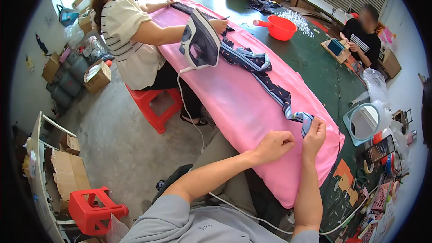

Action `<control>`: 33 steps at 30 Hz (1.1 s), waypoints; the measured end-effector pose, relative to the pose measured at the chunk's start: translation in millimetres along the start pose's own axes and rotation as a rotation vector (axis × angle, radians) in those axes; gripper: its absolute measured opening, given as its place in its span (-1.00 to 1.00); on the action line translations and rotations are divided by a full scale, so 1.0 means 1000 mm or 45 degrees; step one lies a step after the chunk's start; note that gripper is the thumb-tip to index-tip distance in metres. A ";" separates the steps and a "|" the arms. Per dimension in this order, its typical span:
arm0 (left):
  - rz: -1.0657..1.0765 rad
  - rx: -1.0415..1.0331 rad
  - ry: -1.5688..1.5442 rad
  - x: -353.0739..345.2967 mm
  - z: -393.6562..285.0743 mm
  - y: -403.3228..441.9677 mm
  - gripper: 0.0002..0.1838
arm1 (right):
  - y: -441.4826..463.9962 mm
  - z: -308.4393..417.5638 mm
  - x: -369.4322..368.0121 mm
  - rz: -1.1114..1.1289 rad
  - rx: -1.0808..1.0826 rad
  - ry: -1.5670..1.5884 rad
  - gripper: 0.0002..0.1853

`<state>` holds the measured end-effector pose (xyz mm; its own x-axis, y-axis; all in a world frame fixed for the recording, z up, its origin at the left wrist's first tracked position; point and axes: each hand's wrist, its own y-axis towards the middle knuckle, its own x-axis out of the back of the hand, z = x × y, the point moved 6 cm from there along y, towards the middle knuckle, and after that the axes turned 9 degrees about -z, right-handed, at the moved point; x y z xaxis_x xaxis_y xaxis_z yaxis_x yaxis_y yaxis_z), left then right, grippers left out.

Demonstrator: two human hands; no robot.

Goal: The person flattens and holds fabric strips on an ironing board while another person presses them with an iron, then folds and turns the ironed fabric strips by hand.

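A long dark blue fabric strip (272, 87) with light blue edging and small coloured marks lies along the pink cloth (225, 103), bunched at its far part. Its near end rises into my right hand (314, 138), whose fingers are pinched on it. Just beside it, over the pink cloth, my left hand (275, 146) is closed with fingertips together; whatever may be between them is hidden. A white and dark steam iron (201, 42) stands on the pink cloth beyond my hands, its cord (182, 94) hanging off the left side.
A person on a red stool (155, 108) handles dark fabric (182, 8) at the far left. Another person sits across the green table (310, 58). A red dipper (281, 28), a mirror (362, 123), a phone (379, 148) and scissors (360, 177) are on the table.
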<state>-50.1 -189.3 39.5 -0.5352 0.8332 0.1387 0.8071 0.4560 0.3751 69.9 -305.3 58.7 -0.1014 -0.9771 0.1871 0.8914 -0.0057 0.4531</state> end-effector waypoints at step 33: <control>-0.207 -0.081 0.257 0.073 0.023 0.034 -0.92 | 0.014 -0.024 -0.004 0.052 -0.078 -0.078 -0.70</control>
<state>-56.2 -106.0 41.2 -0.7008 0.6685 0.2490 0.6923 0.5530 0.4637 93.0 -307.1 43.3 -0.0897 -0.9620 0.2578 0.9205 0.0187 0.3902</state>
